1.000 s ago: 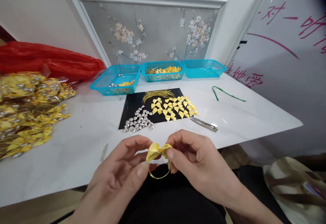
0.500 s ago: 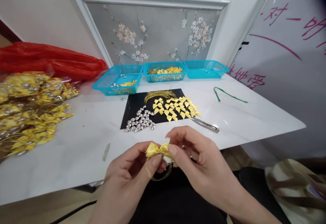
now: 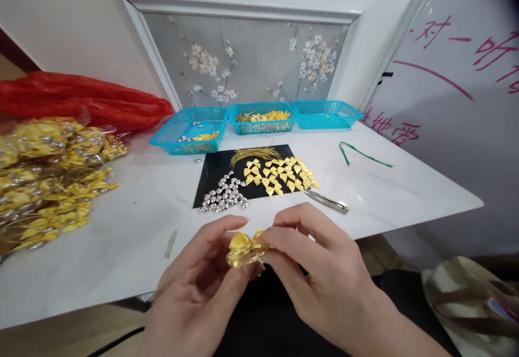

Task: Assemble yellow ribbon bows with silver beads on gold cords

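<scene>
Between my two hands, just off the table's front edge, is a yellow satin bow (image 3: 240,240) with a loop of gold cord (image 3: 243,262) on its near side. My left hand (image 3: 203,276) pinches the bow's left part between thumb and fingers, its index finger lifted. On the other side my right hand (image 3: 320,270) grips the bow's right end with thumb and index finger. Beyond the hands lies a black mat (image 3: 211,170) with silver beads (image 3: 223,197), several yellow bows (image 3: 284,173) and a bundle of gold cords (image 3: 253,155). Metal snips (image 3: 328,202) rest at its right corner.
Three blue baskets (image 3: 188,147) stand along the wall, the middle one holding gold cords and bows. Bagged yellow bows (image 3: 52,184) are piled at the left before a red plastic bag (image 3: 81,97). A green tie (image 3: 367,155) lies on the white table (image 3: 425,194) at right.
The bow has turned over in my hands, so the gold cord loop now faces me. My left index finger has lifted away, and my right fingers have closed in nearer the bow.
</scene>
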{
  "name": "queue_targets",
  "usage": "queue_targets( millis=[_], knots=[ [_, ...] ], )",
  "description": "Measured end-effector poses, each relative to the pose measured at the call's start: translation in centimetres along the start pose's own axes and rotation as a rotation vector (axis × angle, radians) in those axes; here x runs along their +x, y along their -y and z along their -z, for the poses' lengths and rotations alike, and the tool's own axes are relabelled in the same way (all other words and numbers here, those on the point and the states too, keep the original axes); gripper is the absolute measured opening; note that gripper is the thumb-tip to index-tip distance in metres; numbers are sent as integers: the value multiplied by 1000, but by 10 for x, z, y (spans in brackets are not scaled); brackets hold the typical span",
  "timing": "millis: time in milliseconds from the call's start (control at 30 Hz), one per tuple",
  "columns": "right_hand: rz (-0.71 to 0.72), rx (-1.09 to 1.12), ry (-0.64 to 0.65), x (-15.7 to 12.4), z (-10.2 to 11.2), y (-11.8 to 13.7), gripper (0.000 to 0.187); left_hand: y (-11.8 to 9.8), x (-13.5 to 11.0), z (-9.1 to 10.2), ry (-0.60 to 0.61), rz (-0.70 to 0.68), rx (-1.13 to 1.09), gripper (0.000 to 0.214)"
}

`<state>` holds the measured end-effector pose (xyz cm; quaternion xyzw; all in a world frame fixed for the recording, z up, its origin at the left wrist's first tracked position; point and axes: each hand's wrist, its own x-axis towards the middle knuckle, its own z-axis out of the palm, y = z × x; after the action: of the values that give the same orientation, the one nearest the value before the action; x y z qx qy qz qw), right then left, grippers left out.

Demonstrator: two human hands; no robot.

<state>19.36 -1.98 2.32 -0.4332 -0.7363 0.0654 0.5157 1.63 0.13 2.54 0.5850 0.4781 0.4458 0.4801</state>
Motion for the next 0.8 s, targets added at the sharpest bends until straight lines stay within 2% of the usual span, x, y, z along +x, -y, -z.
queue_targets(
  millis=[100, 233, 300, 400, 500, 700, 800],
  knots=[
    [-16, 55, 2, 3, -2, 0, 19, -1, -1, 1, 44, -90, 69, 17],
    [-78, 169, 3, 4, -2, 2, 12, -3, -3, -2, -74, -79, 68, 10],
    [-117, 189, 4, 5, -2, 4, 9, -1, -2, -1, -73, -74, 42, 9],
    [-134, 185, 4, 6, -2, 5, 11, 3, 2, 4, 0, -80, 2, 10],
    [-118, 180, 7, 8, -1, 6, 16, 4, 6, 9, 66, -120, 53, 16],
    [-136, 139, -12, 8, -2, 3, 19, 1, 10, 9, 76, -283, 175, 24],
    [-164, 194, 22, 6, -1, 1, 17, 4, 11, 11, 63, -320, 203, 23]
  ],
)
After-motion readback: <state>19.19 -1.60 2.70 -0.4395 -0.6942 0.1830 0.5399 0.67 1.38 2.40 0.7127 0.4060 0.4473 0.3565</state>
